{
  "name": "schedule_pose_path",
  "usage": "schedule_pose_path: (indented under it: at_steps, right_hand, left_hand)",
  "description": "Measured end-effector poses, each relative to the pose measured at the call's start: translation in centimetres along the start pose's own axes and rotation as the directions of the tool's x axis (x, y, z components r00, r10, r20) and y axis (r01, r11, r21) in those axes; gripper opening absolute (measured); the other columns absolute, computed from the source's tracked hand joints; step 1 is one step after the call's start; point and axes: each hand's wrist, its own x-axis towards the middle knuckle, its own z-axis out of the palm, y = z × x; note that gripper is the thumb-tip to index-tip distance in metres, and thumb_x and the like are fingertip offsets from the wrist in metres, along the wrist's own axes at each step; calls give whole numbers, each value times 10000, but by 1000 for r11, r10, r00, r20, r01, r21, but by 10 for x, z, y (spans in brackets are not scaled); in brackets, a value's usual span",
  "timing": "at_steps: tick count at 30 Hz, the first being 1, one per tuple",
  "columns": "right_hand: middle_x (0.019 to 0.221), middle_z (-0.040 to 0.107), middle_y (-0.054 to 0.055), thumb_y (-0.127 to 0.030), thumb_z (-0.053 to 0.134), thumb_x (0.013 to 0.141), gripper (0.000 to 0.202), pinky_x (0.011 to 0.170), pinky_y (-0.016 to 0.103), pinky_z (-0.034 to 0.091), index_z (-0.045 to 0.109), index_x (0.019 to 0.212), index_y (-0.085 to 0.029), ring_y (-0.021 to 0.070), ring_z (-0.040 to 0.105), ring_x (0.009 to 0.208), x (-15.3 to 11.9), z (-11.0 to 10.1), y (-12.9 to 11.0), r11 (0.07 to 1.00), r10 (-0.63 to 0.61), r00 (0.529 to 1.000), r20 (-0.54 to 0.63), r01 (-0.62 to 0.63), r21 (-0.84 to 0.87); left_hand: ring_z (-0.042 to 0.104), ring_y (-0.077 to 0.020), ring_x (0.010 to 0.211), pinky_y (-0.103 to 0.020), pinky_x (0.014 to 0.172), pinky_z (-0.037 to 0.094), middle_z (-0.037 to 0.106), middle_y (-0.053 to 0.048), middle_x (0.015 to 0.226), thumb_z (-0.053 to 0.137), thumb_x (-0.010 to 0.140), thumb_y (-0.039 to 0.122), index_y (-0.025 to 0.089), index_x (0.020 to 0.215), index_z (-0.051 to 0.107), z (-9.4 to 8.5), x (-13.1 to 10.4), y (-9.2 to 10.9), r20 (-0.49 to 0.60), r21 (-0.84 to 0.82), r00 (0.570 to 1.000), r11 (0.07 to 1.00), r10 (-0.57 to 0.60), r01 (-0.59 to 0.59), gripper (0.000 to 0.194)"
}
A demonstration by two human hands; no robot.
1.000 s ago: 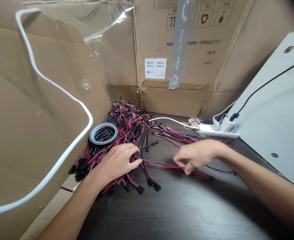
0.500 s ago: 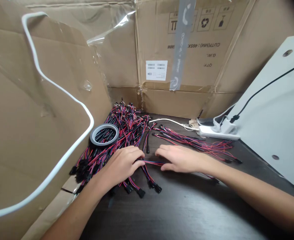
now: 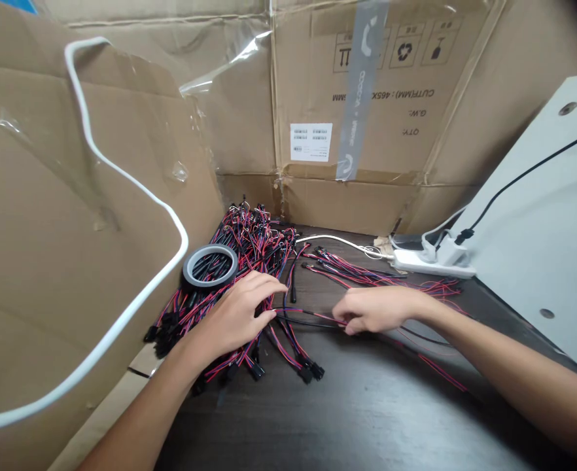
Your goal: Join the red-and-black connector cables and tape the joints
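My right hand [image 3: 374, 310] is closed on a few red and black wires [image 3: 308, 316], which stretch leftward from its fingertips and trail out to its lower right. My left hand [image 3: 244, 306] lies over the front right part of a big heap of red and black cables [image 3: 249, 242], its thumb and fingers apart, the thumb tip near the left end of the held wires. Black connectors [image 3: 313, 371] at the cable ends lie in front of my left hand. A roll of tape [image 3: 210, 266] rests on the heap.
Behind my right hand a smaller bundle of wires [image 3: 367, 271] lies on the dark table [image 3: 347, 418]. A white power strip [image 3: 433, 261] with plugs stands at the back right. Cardboard walls [image 3: 337, 203] rise behind and at left, with a thick white cable [image 3: 136, 294] in front.
My right hand has moved right and closed, drawing wires away from the heap. My left hand's fingers have spread wider. The view has shifted slightly.
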Motion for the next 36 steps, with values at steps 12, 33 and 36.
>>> schedule_pose_path:
  at_steps: [12, 33, 36]
  right_hand:
    - [714, 580, -2, -227, 553, 822, 85, 584, 224, 332, 578, 782, -156, 116, 499, 636, -22, -20, 3, 998, 48, 999, 18, -49, 34]
    - [617, 460, 2, -161, 488, 720, 121, 529, 272, 249, 418, 625, -183, 120, 372, 562, -49, -36, 21, 916, 326, 910, -256, -371, -152]
    - [588, 475, -14, -204, 514, 768, 131, 512, 249, 289, 449, 657, -178, 105, 407, 537, -49, -38, 18, 963, 267, 946, -184, -267, 22]
  left_hand:
    - [530, -203, 1036, -398, 927, 444, 627, -48, 1073, 526, 860, 153, 200, 1124, 584, 7, -1, -4, 123, 49, 992, 998, -41, 36, 275]
    - [540, -209, 966, -388, 867, 452, 639, -58, 976, 494, 875, 183, 179, 1038, 626, 6, 1, -2, 134, 87, 990, 996, -39, 27, 210]
    - [539, -203, 950, -381, 861, 451, 638, -52, 956, 482, 878, 166, 177, 993, 630, 6, 1, -1, 153, 97, 987, 995, -40, 25, 187]
